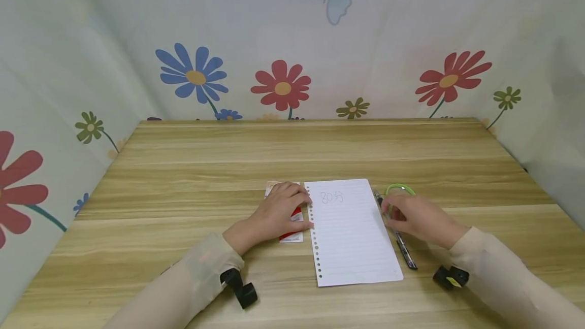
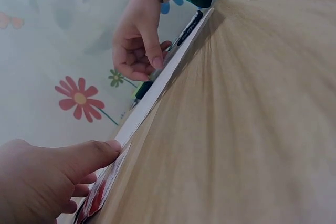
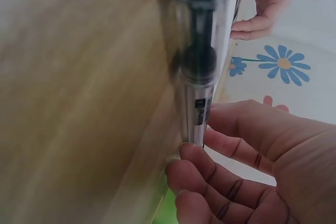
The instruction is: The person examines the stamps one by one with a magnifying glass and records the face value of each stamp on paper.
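A white sheet of lined loose-leaf paper [image 1: 352,237] with "80分" handwritten near its top lies on the table. My left hand [image 1: 281,209] rests at its punched left edge, fingertips and thumb touching the edge, fingers loosely bent. Under that hand is a flat red and white printed item [image 1: 292,237], partly covered. Along the paper's right edge lies a clear and black pen [image 1: 404,250]. My right hand [image 1: 418,217] pinches the pen between thumb and fingers around its middle, as the right wrist view shows up close.
A green ring-shaped thing [image 1: 402,187] lies just behind the right hand, partly hidden by it. The wooden table [image 1: 205,166] meets a flower-printed cloth [image 1: 365,39] at the back and sides.
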Tool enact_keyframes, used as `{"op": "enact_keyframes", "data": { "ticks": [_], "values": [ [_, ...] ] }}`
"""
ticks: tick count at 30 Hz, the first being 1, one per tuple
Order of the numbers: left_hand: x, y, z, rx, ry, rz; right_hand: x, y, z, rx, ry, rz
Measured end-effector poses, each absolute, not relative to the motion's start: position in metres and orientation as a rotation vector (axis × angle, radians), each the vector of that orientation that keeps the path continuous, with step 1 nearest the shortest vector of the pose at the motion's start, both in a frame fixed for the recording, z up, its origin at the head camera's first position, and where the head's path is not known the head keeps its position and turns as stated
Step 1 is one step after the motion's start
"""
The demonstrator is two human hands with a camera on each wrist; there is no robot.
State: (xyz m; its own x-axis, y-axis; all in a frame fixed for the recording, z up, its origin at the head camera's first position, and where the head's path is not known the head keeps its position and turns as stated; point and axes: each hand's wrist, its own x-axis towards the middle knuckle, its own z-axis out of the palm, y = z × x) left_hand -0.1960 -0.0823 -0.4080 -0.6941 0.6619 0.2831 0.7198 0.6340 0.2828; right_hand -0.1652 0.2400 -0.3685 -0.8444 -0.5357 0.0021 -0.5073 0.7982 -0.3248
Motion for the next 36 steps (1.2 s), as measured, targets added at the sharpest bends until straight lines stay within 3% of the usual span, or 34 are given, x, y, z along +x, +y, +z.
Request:
{"op": "enact_keyframes", "data": {
  "ticks": [18, 36],
  "values": [
    [-0.195, -0.082, -0.409, -1.150, -2.705, -0.554, -0.168, 0.237, -0.369, -0.883, 2.838, -0.544],
    [-0.195, -0.082, -0.406, -1.146, -2.720, -0.561, -0.158, 0.231, -0.318, -0.931, 3.008, -0.742]
  ]
}}
